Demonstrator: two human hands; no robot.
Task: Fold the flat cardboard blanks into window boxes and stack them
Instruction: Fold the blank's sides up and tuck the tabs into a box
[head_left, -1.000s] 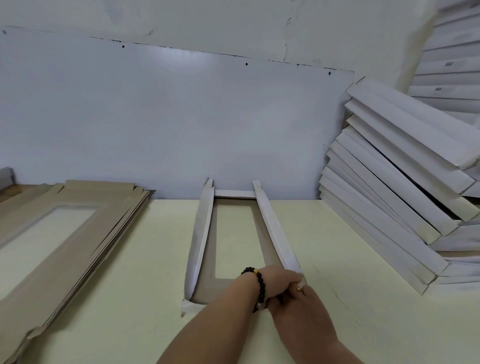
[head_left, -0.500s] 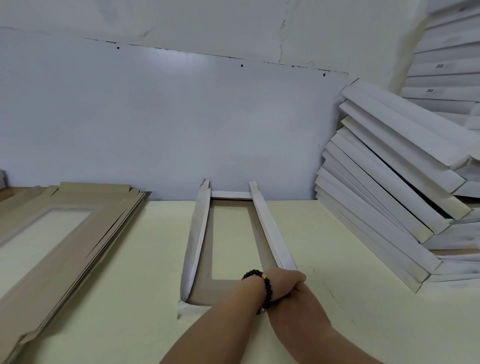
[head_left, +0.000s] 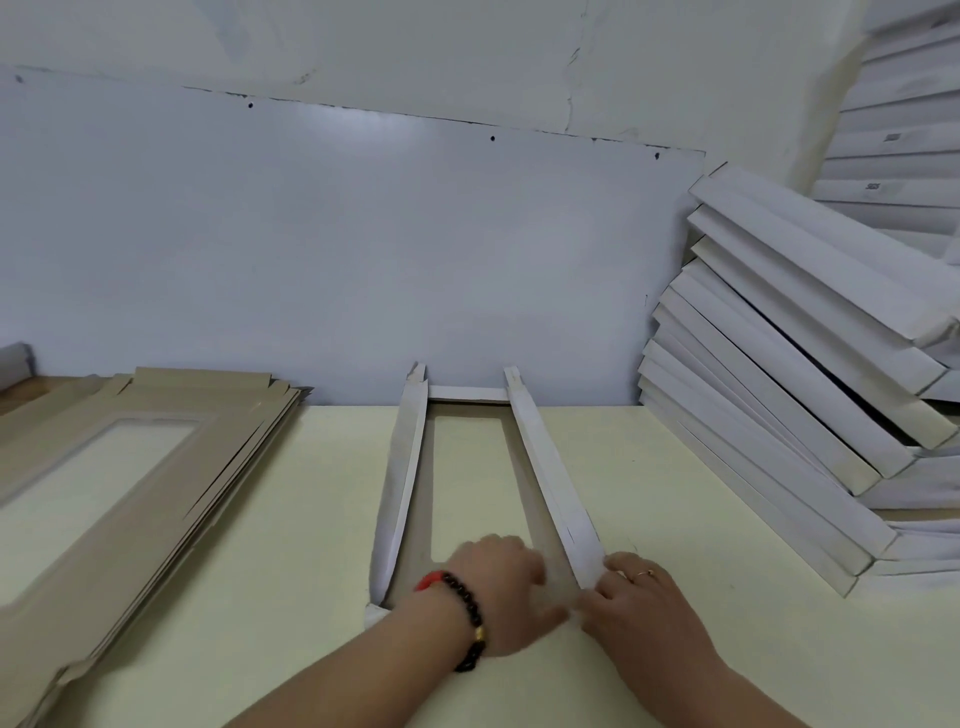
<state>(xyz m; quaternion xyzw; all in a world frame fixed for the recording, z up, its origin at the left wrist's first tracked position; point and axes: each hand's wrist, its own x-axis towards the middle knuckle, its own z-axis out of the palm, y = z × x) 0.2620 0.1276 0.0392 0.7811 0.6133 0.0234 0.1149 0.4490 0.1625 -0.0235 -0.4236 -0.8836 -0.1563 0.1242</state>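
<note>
My left hand (head_left: 501, 582) presses the box (head_left: 467, 488) floor flat; my right hand (head_left: 631, 592) pinches its near-right wall (head_left: 550, 467) upright, probably for tucking.

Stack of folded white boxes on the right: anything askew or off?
Yes. The stack of folded white cardboard boxes leans, tilting leftward, with layers slid out of line and edges fanned rather than flush. No box looks crushed or torn.

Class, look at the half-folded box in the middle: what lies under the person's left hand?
The left hand rests on the box's brown inner panel at the window's near end. The near edge and flap beneath it are covered.
</note>
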